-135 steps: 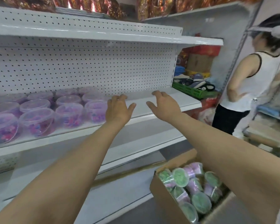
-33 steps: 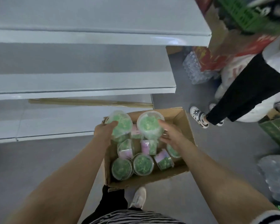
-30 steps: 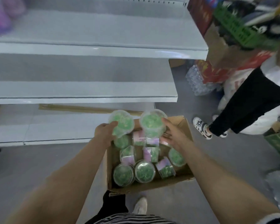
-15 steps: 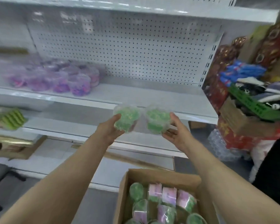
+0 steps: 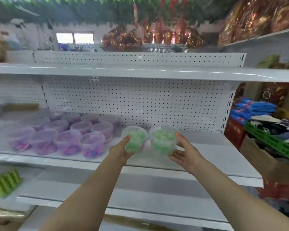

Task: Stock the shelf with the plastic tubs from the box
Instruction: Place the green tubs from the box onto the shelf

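I hold two clear plastic tubs with green contents side by side over the white shelf (image 5: 212,152). My left hand (image 5: 121,151) grips the left green tub (image 5: 134,139) from below and the side. My right hand (image 5: 184,153) grips the right green tub (image 5: 163,139) with the thumb up its right wall. Both tubs are upright, just above the shelf's front part, right of several purple-filled tubs (image 5: 65,139) that stand in rows on the shelf. The box is out of view.
A perforated white back panel (image 5: 140,100) closes the shelf behind. Another shelf (image 5: 140,72) runs above, lower shelves below. At the right stand a green crate (image 5: 272,144), blue packets and red boxes. Green goods (image 5: 5,181) lie at the lower left.
Both hands lifted a green tub each out of the box and raised them to the shelf. My view swung upward, so the box dropped out of sight.
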Available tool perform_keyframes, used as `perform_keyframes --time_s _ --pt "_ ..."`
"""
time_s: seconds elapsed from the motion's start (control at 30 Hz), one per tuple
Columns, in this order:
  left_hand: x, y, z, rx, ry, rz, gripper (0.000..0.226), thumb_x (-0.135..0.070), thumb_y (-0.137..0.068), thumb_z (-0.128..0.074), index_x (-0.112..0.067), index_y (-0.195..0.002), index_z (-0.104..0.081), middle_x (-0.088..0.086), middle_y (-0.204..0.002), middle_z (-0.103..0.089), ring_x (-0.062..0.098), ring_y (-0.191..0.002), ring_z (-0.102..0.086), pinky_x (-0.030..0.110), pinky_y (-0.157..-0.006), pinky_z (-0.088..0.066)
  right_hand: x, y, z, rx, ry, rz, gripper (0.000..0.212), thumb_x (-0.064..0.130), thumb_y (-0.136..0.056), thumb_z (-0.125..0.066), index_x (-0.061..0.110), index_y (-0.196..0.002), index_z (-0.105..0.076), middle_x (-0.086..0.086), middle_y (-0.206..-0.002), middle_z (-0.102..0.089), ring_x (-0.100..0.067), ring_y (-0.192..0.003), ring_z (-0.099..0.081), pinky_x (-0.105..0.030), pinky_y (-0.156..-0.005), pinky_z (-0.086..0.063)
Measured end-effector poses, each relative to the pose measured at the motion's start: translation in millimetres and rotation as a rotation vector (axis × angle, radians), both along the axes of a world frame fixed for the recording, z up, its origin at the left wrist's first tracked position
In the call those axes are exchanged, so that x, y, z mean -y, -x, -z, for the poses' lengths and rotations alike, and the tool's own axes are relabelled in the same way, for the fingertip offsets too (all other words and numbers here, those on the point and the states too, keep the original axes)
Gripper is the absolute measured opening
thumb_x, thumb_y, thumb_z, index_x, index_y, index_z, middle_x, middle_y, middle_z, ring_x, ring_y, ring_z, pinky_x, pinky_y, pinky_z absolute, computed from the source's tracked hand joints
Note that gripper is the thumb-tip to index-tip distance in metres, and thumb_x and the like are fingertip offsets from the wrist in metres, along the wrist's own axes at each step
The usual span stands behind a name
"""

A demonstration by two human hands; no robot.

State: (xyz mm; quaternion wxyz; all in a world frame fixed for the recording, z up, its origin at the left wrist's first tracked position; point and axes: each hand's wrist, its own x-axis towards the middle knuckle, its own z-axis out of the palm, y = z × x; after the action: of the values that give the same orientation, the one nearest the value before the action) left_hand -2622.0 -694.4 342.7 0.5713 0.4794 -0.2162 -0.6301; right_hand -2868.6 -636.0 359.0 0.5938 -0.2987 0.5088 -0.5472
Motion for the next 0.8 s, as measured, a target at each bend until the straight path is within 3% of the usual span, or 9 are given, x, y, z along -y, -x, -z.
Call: perform_keyframes --time_s 0.13,0.27,0.33,0.5,0.6,0.7,0.8 --pt "71 -14 10 0.075 -0.041 0.062 0.073 -0.039 -0.069 -0.084 -0.01 -0.128 -0.051 0.011 -0.125 -0.06 0.028 -0.085 -0.067 0.047 -0.093 -0.051 47 -17 0 0.003 -0.015 0.055 0.071 0.057 -0.073 -0.077 0.011 -0.124 -0.057 -0.022 -0.114 -0.064 -0.033 -0.101 -0.068 -0.041 -0.089 -0.058" --pt "111 -20 12 0.199 -0.062 0.104 0.066 -0.044 -0.074 -0.078 -0.011 -0.126 -0.052 0.008 -0.125 -0.059 0.031 -0.103 -0.065 0.029 -0.066 -0.051 80 -29 0 -0.006 -0.029 0.089 0.065 0.055 -0.075 -0.076 0.01 -0.118 -0.059 -0.022 -0.112 -0.064 -0.034 -0.101 -0.068 -0.04 -0.085 -0.058" --pt "129 -23 19 0.223 -0.056 0.121 0.065 -0.041 -0.076 -0.077 -0.009 -0.126 -0.053 0.008 -0.126 -0.059 0.03 -0.109 -0.062 0.028 -0.061 -0.049 90 -31 2 -0.01 -0.038 0.104 0.063 0.055 -0.075 -0.076 0.01 -0.116 -0.059 -0.021 -0.111 -0.064 -0.034 -0.101 -0.068 -0.04 -0.085 -0.058" --pt "150 -28 32 0.252 -0.02 0.06 0.062 -0.039 -0.07 -0.082 -0.004 -0.116 -0.058 0.011 -0.115 -0.062 0.027 -0.102 -0.062 0.035 -0.075 -0.054 100 -31 12 -0.007 -0.06 0.131 0.065 0.055 -0.076 -0.076 0.01 -0.12 -0.058 -0.022 -0.112 -0.064 -0.033 -0.102 -0.068 -0.039 -0.084 -0.058" --pt "148 -27 29 0.486 0.07 -0.075 0.03 -0.02 -0.08 -0.076 -0.004 -0.097 -0.057 0.011 -0.101 -0.057 0.024 -0.091 -0.055 0.031 -0.075 -0.042 103 -29 18 -0.011 -0.07 0.144 0.067 0.055 -0.076 -0.076 0.011 -0.123 -0.058 -0.018 -0.115 -0.063 -0.032 -0.102 -0.068 -0.041 -0.087 -0.058" --pt "139 -24 27 0.759 0.163 -0.162 0.044 -0.023 -0.079 -0.077 -0.007 -0.115 -0.057 0.012 -0.114 -0.057 0.029 -0.108 -0.055 0.035 -0.091 -0.045 104 -29 24 -0.026 -0.091 0.146 0.068 0.056 -0.074 -0.077 0.011 -0.123 -0.058 -0.017 -0.118 -0.062 -0.031 -0.101 -0.069 -0.041 -0.086 -0.059" --pt "134 -22 30 1.061 0.375 -0.193 0.045 -0.033 -0.074 -0.08 -0.012 -0.11 -0.063 0.011 -0.117 -0.059 0.031 -0.116 -0.048 0.038 -0.099 -0.036 102 -30 28 -0.031 -0.117 0.149 0.07 0.055 -0.074 -0.078 0.01 -0.122 -0.057 -0.021 -0.119 -0.062 -0.031 -0.1 -0.069 -0.039 -0.081 -0.059"
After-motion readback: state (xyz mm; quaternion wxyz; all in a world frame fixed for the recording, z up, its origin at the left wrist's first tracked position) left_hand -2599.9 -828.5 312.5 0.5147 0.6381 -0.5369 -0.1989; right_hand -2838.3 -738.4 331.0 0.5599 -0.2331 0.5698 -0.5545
